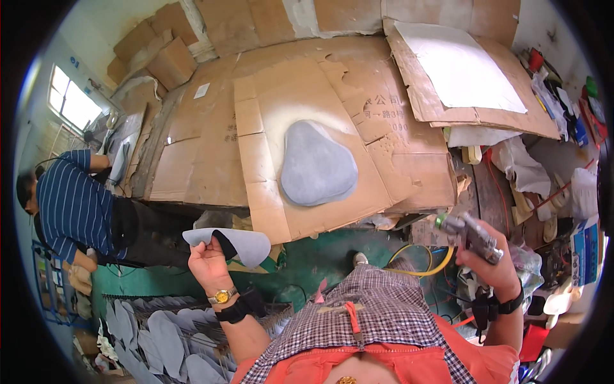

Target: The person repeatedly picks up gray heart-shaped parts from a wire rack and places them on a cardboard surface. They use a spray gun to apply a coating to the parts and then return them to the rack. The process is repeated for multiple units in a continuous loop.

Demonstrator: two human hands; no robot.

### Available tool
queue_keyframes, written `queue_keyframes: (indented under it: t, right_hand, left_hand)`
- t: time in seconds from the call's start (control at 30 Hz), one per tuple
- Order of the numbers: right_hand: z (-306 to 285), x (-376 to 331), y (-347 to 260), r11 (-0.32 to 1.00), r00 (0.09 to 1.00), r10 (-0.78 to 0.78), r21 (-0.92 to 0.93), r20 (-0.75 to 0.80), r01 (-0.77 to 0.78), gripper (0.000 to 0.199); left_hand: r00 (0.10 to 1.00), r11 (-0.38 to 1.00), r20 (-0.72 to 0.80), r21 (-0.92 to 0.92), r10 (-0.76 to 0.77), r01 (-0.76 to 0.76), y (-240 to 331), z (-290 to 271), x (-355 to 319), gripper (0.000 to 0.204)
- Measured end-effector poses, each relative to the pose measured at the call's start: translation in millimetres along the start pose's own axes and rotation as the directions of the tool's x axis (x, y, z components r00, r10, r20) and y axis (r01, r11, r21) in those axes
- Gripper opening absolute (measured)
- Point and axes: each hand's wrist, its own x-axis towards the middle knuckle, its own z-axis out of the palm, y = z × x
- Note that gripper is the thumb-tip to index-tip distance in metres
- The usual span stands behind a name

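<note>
My left hand [208, 264] pinches the edge of a grey rounded pad [251, 246], which curls over and shows a black underside. It is held in front of the table's near edge. In my right hand [497, 259] is a metal spray gun [472, 237], its nozzle end turned left toward the table; whether the trigger is pressed, I cannot tell. A grey rounded triangular pad [318, 163] lies flat on a cardboard sheet [263, 198], with a pale edge showing beneath it at the top right. Whitish residue marks the cardboard around this pad.
A rack of several grey pads [163, 339] stands at lower left. A co-worker in a striped shirt [73, 198] bends over at the far left. A yellow hose [430, 271] hangs near my right side. White sheeting [457, 67] covers cardboard at the back right; clutter fills the right.
</note>
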Motion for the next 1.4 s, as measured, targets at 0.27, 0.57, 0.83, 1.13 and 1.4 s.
queue_keyframes:
  t: [0.27, 0.57, 0.83, 1.13, 1.4]
  right_hand:
    - [7, 22, 1, 0.996, 0.995, -0.073, 0.047, -0.063, 0.076, 0.051]
    - [-9, 18, 11, 0.999, 0.990, -0.051, 0.006, 0.133, 0.051, 0.046]
    - [-21, 36, 24, 0.995, 0.971, -0.073, 0.086, 0.230, 0.055, 0.048]
    - [27, 130, 34, 0.986, 0.953, 0.004, -0.158, 0.302, 0.046, 0.036]
    - [101, 176, 21, 0.973, 0.784, -0.006, -0.176, 0.621, 0.148, 0.032]
  left_hand:
    - [1.000, 1.000, 0.001, 0.010, -0.021, 0.021, -12, 18, 9, 0.033]
    - [0.999, 1.000, -0.050, 0.018, 0.006, -0.005, -16, 29, 12, 0.037]
    - [0.993, 0.993, 0.019, -0.021, 0.118, -0.117, -11, 57, -12, 0.024]
    - [0.970, 0.958, -0.050, -0.156, 0.237, -0.242, 8, 92, -45, 0.028]
    - [0.890, 0.879, -0.076, -0.141, 0.450, -0.456, 61, 101, -89, 0.031]
